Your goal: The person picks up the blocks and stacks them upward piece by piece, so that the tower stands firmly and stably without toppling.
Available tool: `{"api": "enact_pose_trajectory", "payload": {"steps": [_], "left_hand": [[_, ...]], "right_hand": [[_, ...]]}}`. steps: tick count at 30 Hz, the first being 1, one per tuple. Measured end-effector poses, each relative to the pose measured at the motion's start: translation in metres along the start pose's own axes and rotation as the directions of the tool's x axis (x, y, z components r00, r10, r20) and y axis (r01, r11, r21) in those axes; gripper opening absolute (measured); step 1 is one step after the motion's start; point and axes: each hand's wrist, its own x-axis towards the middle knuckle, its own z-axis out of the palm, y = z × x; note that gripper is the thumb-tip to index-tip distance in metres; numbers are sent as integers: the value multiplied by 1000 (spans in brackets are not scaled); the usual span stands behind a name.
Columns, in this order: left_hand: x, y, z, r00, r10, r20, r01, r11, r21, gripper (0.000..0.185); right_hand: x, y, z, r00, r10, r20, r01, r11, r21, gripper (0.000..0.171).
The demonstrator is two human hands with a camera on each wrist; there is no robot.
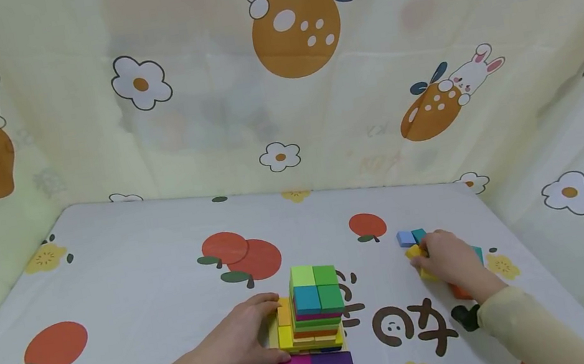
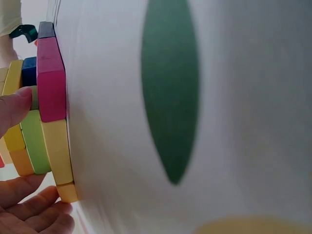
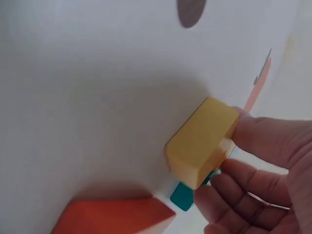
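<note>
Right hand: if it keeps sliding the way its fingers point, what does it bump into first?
Probably the light blue block and the teal one beside it, just past the right hand, which pinches a yellow block. Depth is unclear.

A fruit-print tablecloth point(image 1: 131, 281) carries a block stack point(image 1: 313, 323) and loose blocks point(image 1: 410, 237).

Bright, even, soft light, faint shadows, wide-angle bending at head view edges, blurred close-up wrist views

free: table left half point(image 1: 130, 275) | blocked: block tower point(image 1: 316, 307), loose blocks point(image 1: 410, 237)
</note>
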Motion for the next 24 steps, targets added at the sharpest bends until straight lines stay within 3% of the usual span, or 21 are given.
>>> {"api": "enact_pose_trajectory", "payload": {"steps": [8,17,24], "left_hand": [[1,-1,0,1000,11,-5,-11,1000,11,78],[0,-1,0,1000,4,1,-4,1000,7,77],[1,-1,0,1000,3,1,-3,1000,11,77]], "right_hand": [[-4,-11,5,999,-52,17,50,995,90,42],[-14,-20,6,982,-186,36,176,964,200,37],[-17,-14,7,979,-202,27,193,962,193,40]]}}
